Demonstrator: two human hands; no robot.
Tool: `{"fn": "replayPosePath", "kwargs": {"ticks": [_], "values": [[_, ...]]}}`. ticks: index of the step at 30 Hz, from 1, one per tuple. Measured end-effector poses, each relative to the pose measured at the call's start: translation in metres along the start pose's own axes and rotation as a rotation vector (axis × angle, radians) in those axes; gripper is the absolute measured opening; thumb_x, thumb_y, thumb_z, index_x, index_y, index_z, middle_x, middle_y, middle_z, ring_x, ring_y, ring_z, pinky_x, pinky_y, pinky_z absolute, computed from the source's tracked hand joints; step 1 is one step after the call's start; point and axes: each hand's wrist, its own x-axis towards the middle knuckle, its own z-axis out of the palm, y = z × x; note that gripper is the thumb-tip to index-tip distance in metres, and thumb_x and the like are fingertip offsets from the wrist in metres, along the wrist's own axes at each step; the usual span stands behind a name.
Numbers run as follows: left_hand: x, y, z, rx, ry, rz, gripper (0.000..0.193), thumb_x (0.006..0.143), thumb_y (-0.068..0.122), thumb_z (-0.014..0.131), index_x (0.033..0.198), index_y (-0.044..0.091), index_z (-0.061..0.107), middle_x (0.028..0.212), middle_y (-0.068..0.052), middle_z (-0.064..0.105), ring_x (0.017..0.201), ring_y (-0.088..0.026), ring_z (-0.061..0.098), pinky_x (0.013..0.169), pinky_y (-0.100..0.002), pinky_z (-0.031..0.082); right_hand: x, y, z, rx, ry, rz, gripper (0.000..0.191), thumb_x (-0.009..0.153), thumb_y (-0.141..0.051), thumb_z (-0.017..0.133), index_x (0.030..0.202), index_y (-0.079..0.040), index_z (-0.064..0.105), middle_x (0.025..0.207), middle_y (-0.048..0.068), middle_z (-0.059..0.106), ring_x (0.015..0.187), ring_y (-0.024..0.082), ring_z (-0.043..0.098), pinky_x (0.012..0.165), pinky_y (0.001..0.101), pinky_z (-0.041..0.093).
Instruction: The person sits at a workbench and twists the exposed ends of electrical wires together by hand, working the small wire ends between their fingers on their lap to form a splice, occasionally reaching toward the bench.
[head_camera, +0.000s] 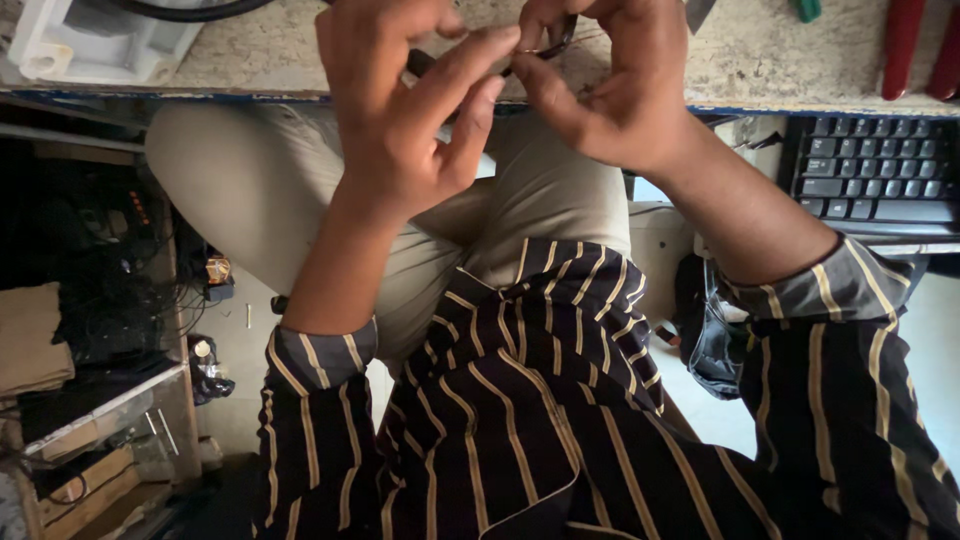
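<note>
My left hand (405, 110) and my right hand (610, 85) meet at the edge of a worn workbench (760, 60). Between their fingertips is a small dark object with a thin curved ring or band (545, 45); most of it is hidden by the fingers. The right thumb and forefinger pinch the ring. Fingers of the left hand curl around a dark end of the same object (418, 62). Both sleeves are dark with yellow stripes, rolled to the forearm.
A white plastic tray (90, 45) sits at the bench's far left. Red tool handles (915, 45) lie at the top right. A black keyboard (870, 170) rests on a lower shelf to the right. Cluttered shelves and wires fill the floor on the left.
</note>
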Motion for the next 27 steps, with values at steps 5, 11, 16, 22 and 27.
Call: {"fn": "replayPosePath", "kwargs": {"ticks": [5,11,16,22,27], "values": [[0.002,-0.001,-0.007,-0.155,-0.085,-0.107,0.024,0.099,0.010,0.071,0.123,0.013,0.073,0.122,-0.008,0.053,0.111,-0.029,0.048,0.098,-0.043,0.041,0.000,0.001,-0.002,0.024,-0.057,0.018,0.046,0.105,0.011,0.075,0.131,-0.001,0.039,0.110,0.015,0.062,0.098,0.020,0.062,0.085,0.0309,0.050],[0.004,-0.009,-0.015,-0.339,-0.175,-0.110,0.029,0.099,0.005,0.068,0.126,0.013,0.072,0.124,-0.006,0.055,0.111,-0.027,0.048,0.099,-0.041,0.042,-0.002,0.004,0.000,0.049,-0.073,-0.036,0.048,0.107,0.010,0.074,0.133,-0.002,0.036,0.115,0.016,0.060,0.102,0.021,0.061,0.091,0.0318,0.051],[0.002,-0.009,-0.018,-0.227,-0.181,-0.069,0.032,0.096,0.001,0.071,0.124,0.016,0.073,0.124,-0.004,0.058,0.116,-0.027,0.053,0.099,-0.042,0.038,-0.001,0.000,-0.002,-0.013,-0.106,-0.008,0.048,0.105,0.011,0.076,0.132,-0.003,0.038,0.115,0.016,0.062,0.100,0.022,0.063,0.089,0.0317,0.052],[0.002,-0.013,-0.019,-0.156,-0.189,0.002,0.037,0.091,-0.003,0.073,0.123,0.016,0.074,0.125,-0.003,0.059,0.119,-0.027,0.053,0.102,-0.046,0.036,0.001,-0.001,-0.004,-0.023,-0.134,-0.024,0.050,0.103,0.013,0.074,0.132,-0.003,0.036,0.118,0.016,0.062,0.105,0.023,0.065,0.090,0.0313,0.053],[-0.001,-0.012,-0.020,-0.131,-0.201,-0.025,0.025,0.096,0.005,0.078,0.118,0.016,0.073,0.125,-0.002,0.058,0.122,-0.027,0.052,0.104,-0.046,0.037,-0.001,0.001,-0.004,-0.001,-0.147,-0.042,0.051,0.104,0.015,0.073,0.131,-0.002,0.034,0.117,0.016,0.060,0.107,0.022,0.066,0.094,0.0305,0.055]]}}
